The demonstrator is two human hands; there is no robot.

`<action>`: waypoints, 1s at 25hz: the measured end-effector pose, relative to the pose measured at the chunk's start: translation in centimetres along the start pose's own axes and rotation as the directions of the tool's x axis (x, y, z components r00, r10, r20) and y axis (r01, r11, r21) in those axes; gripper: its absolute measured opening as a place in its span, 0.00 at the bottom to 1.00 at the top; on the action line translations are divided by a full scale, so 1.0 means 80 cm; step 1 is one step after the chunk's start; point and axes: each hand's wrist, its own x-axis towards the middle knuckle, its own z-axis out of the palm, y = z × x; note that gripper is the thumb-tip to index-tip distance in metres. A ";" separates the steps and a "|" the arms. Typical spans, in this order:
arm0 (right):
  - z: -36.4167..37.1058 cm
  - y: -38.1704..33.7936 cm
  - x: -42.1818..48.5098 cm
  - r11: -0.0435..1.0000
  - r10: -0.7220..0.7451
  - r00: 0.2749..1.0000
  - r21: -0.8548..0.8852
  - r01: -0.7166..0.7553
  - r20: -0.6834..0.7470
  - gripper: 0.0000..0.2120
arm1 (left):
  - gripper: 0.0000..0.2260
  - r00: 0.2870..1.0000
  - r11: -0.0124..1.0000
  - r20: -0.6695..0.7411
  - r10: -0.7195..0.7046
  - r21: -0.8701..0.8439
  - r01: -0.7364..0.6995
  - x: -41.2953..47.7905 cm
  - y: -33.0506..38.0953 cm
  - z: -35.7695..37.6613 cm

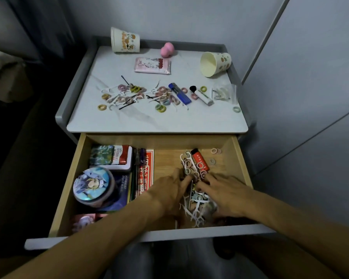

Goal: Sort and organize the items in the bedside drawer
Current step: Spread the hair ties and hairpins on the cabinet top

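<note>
Open drawer [242, 170], right half: left hand [169, 191] and right hand [227, 193] flank the pile [196, 211] of hair ties and floss picks, the right spread flat, the left's grip unclear; best scooped in small batches, orange lighter [199, 160] apart.

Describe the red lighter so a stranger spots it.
Open wooden drawer under the bedside tabletop, right half. It lies among hair ties just beyond the right hand. It's the only red lighter; the blue lighter sits on the tabletop.
</note>
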 end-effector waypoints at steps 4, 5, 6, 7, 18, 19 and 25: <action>0.006 0.005 0.009 0.990 0.046 0.992 0.135 -0.030 -0.115 0.26 | 0.39 0.996 0.966 -0.057 -0.071 -0.252 0.054 0.007 -0.005 0.008; 0.006 0.005 0.009 0.979 0.080 0.989 0.196 -0.054 -0.127 0.25 | 0.36 0.992 0.948 -0.081 -0.093 -0.311 0.063 0.009 -0.010 0.011; 0.006 0.004 0.010 0.962 0.120 0.985 0.259 -0.085 -0.121 0.26 | 0.33 0.988 0.928 -0.100 -0.118 -0.366 0.074 0.011 -0.013 0.014; 0.006 0.003 0.009 0.943 0.159 0.981 0.312 -0.118 -0.109 0.29 | 0.29 0.983 0.907 -0.114 -0.144 -0.413 0.085 0.012 -0.016 0.015; 0.014 -0.001 0.021 0.945 0.179 0.984 0.279 -0.172 0.002 0.38 | 0.41 0.971 0.970 0.004 -0.240 -0.047 0.240 0.013 0.034 -0.002; 0.014 0.001 0.022 0.946 0.178 0.984 0.278 -0.167 -0.016 0.36 | 0.38 0.971 0.967 0.014 -0.237 -0.093 0.237 0.015 0.037 -0.002; 0.013 0.006 0.020 0.934 0.209 0.967 0.323 -0.152 -0.148 0.19 | 0.24 0.986 0.946 -0.030 -0.164 -0.288 0.148 0.012 0.033 -0.002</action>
